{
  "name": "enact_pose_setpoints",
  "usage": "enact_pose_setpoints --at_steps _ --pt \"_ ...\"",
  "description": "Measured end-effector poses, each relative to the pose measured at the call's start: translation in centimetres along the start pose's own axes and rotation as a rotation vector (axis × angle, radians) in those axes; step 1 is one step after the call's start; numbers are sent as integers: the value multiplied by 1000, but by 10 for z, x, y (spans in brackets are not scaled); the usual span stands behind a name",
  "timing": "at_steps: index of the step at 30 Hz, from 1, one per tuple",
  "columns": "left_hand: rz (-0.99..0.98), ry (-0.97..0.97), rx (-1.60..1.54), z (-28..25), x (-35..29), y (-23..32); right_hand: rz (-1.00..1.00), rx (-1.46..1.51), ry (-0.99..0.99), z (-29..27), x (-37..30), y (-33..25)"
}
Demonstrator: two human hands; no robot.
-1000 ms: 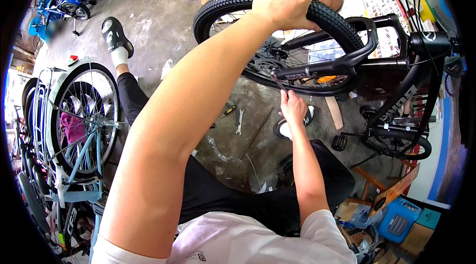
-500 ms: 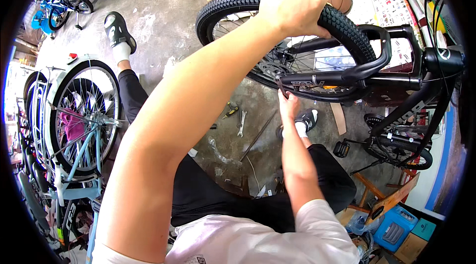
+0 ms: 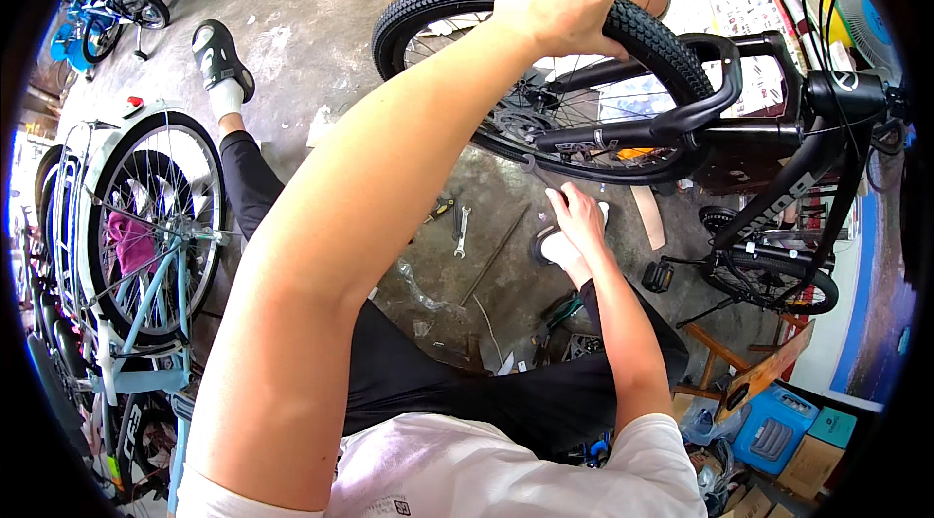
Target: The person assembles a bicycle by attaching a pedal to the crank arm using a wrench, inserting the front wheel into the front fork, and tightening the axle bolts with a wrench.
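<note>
A front bicycle wheel with a black knobbly tyre (image 3: pixel 671 59) sits tilted in a black suspension fork (image 3: pixel 632 133). My left hand (image 3: pixel 556 4) wraps over the top of the tyre, fingers closed round it. Below the hub, my right hand (image 3: pixel 581 218) is closed, fingers bent, on what looks like a slim grey wrench (image 3: pixel 531 166). The wrench's head lies near the lower fork end and the brake disc (image 3: pixel 520 122); its handle is blurred against the floor. Whether its head touches the axle nut, I cannot tell.
On the floor lie another wrench (image 3: pixel 462 231), a thin rod (image 3: pixel 496 253) and crumpled plastic (image 3: pixel 418 286). A light-blue bicycle (image 3: pixel 156 289) stands at left. My shoe (image 3: pixel 222 59) is far left. At lower right are a wooden stool (image 3: pixel 749 382) and a blue case (image 3: pixel 775 428).
My right hand has moved down, away from the fork end, and the wrench has swung to another angle. My left hand keeps its grip on the tyre. The whole view has shifted slightly.
</note>
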State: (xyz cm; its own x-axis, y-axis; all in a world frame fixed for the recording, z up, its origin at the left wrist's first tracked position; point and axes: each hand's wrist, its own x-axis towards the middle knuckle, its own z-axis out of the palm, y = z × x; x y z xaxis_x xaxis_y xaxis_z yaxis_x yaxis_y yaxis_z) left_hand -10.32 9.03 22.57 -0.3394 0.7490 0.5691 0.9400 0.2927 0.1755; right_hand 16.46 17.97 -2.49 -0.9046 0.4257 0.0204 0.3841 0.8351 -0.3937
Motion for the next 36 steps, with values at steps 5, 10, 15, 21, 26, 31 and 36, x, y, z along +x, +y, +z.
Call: enact_pose_setpoints --at_steps 5,10,15,21,26,31,36 --pt "-11 -29 22 -2 0 1 -9 -178 39 -18 8 -15" --pt "-26 -36 26 -2 -1 0 14 -231 161 -8 1 -22" --pt "-17 -36 18 -4 -1 -1 131 -204 180 14 3 -29" --pt "13 -6 20 1 1 0 185 -195 136 23 14 -26" --pt "16 -8 37 -11 0 6 326 -86 -103 6 33 -28" --pt "-7 -36 29 -11 0 6 481 5 -446 9 50 3" --pt "46 26 43 -15 -1 1 448 27 -411 7 56 3"
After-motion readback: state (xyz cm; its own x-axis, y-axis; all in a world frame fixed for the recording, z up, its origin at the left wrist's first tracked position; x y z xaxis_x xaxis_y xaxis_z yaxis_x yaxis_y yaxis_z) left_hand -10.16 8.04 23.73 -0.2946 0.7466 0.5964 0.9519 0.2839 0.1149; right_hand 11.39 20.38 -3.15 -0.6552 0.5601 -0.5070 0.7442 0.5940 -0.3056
